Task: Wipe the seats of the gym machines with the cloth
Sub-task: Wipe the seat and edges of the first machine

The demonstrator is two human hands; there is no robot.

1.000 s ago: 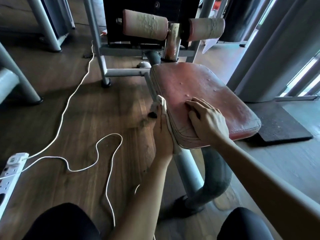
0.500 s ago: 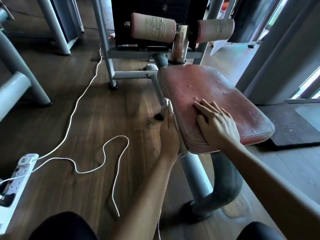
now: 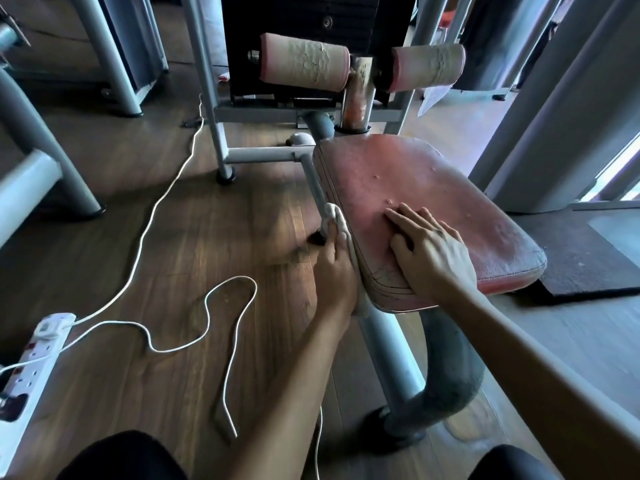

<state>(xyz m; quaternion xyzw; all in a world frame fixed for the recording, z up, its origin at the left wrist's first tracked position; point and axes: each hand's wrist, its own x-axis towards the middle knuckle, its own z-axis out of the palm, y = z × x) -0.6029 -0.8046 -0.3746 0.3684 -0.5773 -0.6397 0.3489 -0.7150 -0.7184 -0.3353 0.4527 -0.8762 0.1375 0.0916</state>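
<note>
A worn red padded seat of a gym machine fills the middle of the view. My left hand presses a white cloth against the seat's left side edge, fingers closed on the cloth. Most of the cloth is hidden between palm and pad; a bunched end sticks out past my fingertips. My right hand lies flat on top of the seat near its front corner, fingers spread, holding nothing.
Two cracked pink roller pads sit behind the seat on a grey frame. A white cable loops over the wooden floor to a power strip at lower left. A dark mat lies to the right. My knees show at the bottom.
My left hand with the cloth has slid slightly forward along the seat's side edge. My right hand's fingers have flattened out on the seat top. The camera has drifted a little.
</note>
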